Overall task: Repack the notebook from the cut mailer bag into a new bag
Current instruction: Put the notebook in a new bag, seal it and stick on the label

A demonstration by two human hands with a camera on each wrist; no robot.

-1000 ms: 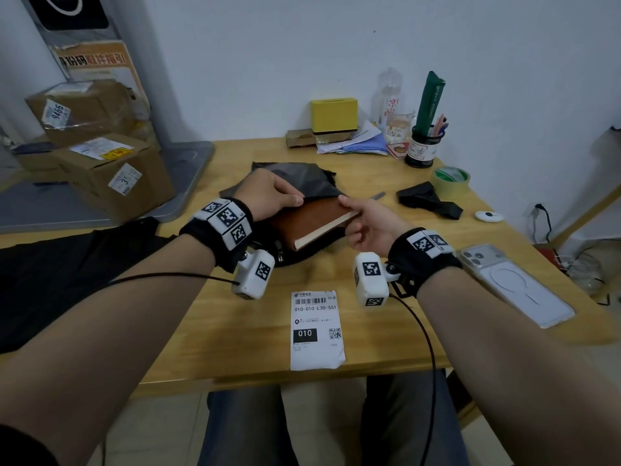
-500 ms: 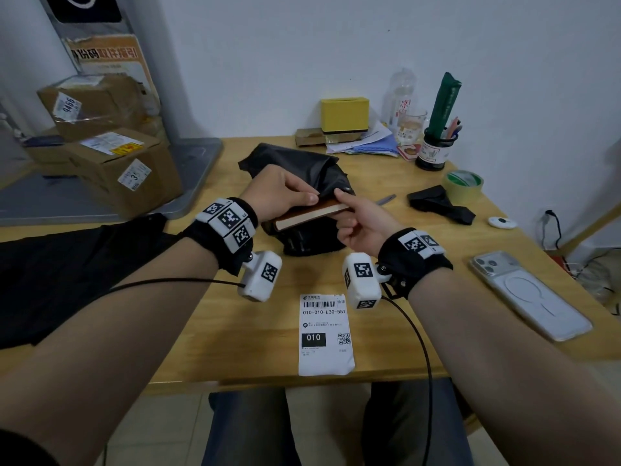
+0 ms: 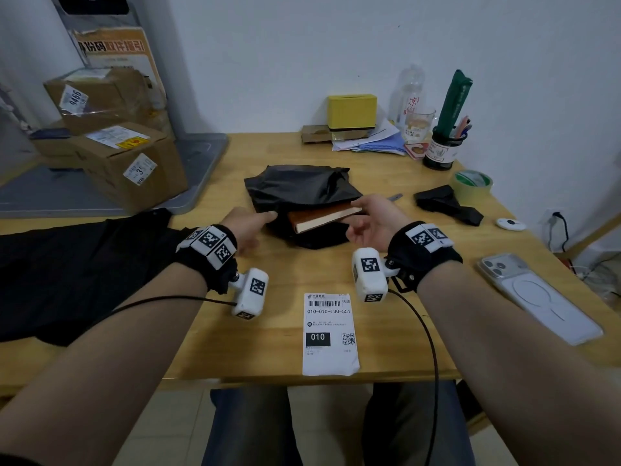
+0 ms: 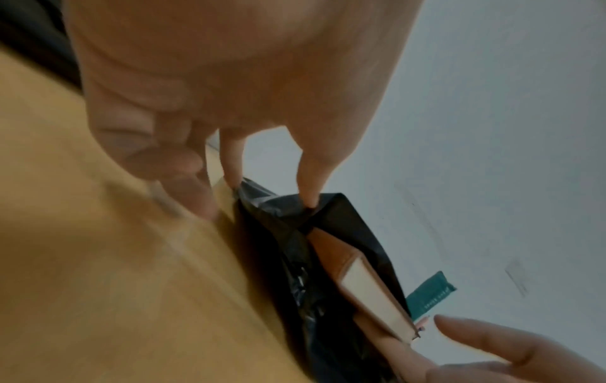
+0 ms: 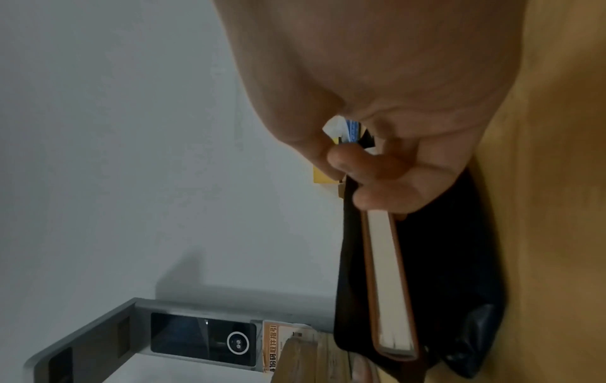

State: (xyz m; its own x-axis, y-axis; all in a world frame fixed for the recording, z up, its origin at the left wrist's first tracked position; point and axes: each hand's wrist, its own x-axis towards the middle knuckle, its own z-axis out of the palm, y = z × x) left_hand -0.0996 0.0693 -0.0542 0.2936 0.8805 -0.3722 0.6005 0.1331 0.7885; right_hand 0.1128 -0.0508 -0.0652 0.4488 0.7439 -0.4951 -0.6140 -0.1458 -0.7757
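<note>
Lying half inside a black mailer bag (image 3: 299, 190) at the middle of the wooden table (image 3: 268, 331), the brown notebook (image 3: 319, 218) is seen with its near end and cream page edge sticking out of the bag's opening toward the person. The notebook's right corner is pinched by the right hand (image 3: 376, 220), thumb on the cover and fingers curled beneath; in the right wrist view those fingers (image 5: 377, 181) are wrapped round the book's end, with black film lying along both sides of it. The left hand (image 3: 248, 223) is held at the bag's left edge with its fingers extended; in the left wrist view two fingertips (image 4: 308, 199) are seen touching the crumpled film at the bag's mouth, nothing being clasped, so its grip is loose and unclosed. Whether the film is pressed down or only touched cannot be told.

A white shipping label (image 3: 329, 334) is laid flat near the front table edge, between the forearms. A phone (image 3: 537, 297) in a clear case is placed face down at the right. Beyond it a small white fob (image 3: 510, 224), a folded black bag (image 3: 447, 203) and a green tape roll (image 3: 472, 185) are set. Cardboard boxes (image 3: 117, 146) are stacked at the far left, and a yellow box (image 3: 351, 111) is stood by the wall.
</note>
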